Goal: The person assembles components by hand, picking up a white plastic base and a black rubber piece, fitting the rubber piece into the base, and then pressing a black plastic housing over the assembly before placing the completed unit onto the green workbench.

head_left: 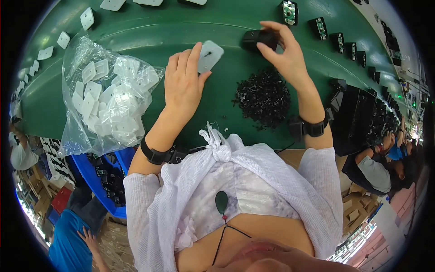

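My left hand (182,79) lies over the green work surface, its thumb and index finger at the edge of a white plastic plate (212,54) with rounded corners and small holes. The plate's lower left part is hidden by the fingers. To the right, my right hand (287,54) grips a black box-shaped plastic housing (257,40) between thumb and fingers. Just below that housing is a heap of small black parts (263,97). A clear plastic bag (72,102) full of similar white plates lies left of my left hand.
White plates (87,18) line the far left, and black housings with green circuit boards (289,12) curve along the far right. A blue bin (93,174) with black parts stands at lower left. A black box (355,119) sits at right. Other people are on both sides.
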The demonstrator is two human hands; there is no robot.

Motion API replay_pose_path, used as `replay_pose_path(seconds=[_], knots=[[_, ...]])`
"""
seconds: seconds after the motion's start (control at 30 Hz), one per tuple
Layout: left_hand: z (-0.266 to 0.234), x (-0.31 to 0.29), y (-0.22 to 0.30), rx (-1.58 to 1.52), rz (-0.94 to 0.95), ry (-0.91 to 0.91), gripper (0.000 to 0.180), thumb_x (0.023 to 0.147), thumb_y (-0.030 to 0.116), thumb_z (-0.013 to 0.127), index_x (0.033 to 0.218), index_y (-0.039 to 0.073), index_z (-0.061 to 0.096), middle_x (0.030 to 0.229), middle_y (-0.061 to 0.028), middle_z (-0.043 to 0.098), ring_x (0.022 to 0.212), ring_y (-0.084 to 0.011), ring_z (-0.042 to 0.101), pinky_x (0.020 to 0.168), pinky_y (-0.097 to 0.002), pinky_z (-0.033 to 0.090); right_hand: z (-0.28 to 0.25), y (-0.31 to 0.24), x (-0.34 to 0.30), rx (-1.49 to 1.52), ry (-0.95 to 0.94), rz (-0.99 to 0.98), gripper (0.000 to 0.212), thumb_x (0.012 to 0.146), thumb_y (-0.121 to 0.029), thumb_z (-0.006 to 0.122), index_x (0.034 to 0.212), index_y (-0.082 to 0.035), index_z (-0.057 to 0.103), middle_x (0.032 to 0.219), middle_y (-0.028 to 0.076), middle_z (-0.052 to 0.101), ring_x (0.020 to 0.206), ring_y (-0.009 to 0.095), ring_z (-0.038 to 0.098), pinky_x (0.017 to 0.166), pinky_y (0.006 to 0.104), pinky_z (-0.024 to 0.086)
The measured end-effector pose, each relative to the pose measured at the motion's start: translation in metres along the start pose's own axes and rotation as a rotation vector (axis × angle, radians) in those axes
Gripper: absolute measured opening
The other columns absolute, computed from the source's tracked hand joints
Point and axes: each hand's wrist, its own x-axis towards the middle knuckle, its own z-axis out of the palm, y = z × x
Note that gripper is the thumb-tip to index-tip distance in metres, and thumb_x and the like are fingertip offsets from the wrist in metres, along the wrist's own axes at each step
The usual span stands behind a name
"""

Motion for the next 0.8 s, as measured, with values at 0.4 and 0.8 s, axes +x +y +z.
replay_pose_path(seconds=[0.4, 0.8], knots=[[-0.009, -0.002, -0.009, -0.433, -0.064, 0.015, 0.055, 0.078, -0.011, 0.056, 0.13, 0.007, 0.051, 0.122, -0.0134, 0.057, 0.111, -0.0302, 0.055, 0.094, -0.038, 0.044, 0.033, -0.034, -0.014, -0.202, -0.072, -0.379, 0.036, 0.078, -0.003, 0.068, 0.113, -0.005, 0.061, 0.112, 0.011, 0.062, 0.102, 0.029, 0.059, 0.089, 0.0348, 0.048], [-0.005, -0.008, -0.015, -0.294, 0.044, -0.04, 0.049, 0.078, -0.012, 0.046, 0.122, 0.005, 0.059, 0.126, -0.0109, 0.058, 0.121, -0.0281, 0.052, 0.097, -0.0367, 0.044, 0.055, -0.025, -0.007, -0.303, -0.223, -0.491, 0.036, 0.078, -0.007, 0.067, 0.114, -0.007, 0.061, 0.113, 0.008, 0.061, 0.102, 0.027, 0.058, 0.085, 0.0349, 0.05]])
